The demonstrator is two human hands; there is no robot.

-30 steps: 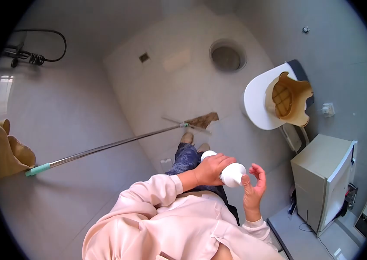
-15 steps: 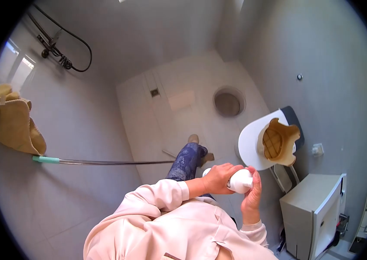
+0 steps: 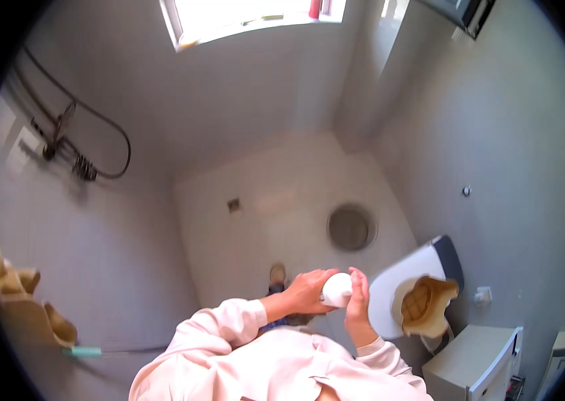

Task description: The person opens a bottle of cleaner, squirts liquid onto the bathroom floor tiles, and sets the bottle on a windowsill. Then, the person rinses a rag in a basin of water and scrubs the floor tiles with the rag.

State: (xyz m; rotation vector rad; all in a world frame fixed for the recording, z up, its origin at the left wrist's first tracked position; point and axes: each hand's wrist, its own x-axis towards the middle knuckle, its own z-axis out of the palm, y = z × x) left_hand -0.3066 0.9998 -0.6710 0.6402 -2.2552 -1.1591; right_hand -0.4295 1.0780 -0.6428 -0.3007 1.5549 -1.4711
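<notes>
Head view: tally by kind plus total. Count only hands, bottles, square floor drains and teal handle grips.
Left hand and right hand: 2
White bottle: 1
Square floor drain: 1
Teal handle grip: 1
Total: 5

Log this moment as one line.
left grip: around white bottle | right grip: beside bottle's top, contact unclear | beige container: on white toilet | green handle: near grey wall
</notes>
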